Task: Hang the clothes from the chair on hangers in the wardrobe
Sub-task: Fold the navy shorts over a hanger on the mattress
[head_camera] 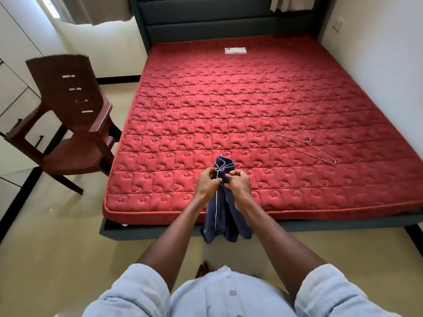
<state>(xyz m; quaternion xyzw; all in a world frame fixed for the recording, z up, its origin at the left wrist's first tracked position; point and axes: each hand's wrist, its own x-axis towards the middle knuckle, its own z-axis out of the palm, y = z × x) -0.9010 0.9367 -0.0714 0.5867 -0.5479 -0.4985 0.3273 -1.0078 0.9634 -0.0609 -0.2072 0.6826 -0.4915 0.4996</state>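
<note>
Bunched navy garment [225, 211], thin piping

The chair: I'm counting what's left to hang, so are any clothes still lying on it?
No, the brown chair shows a bare seat and back; the only garment in view is the navy one gripped by both hands.

Left hand [207, 181] and right hand [238, 183] both grip a bunched navy garment [223, 216] (white piping along one seam) above the near edge of a red quilted mattress [229, 106]. A wire hanger [305, 147] lies on the mattress, to the right. A brown chair [68, 124] stands left of the bed.
</note>
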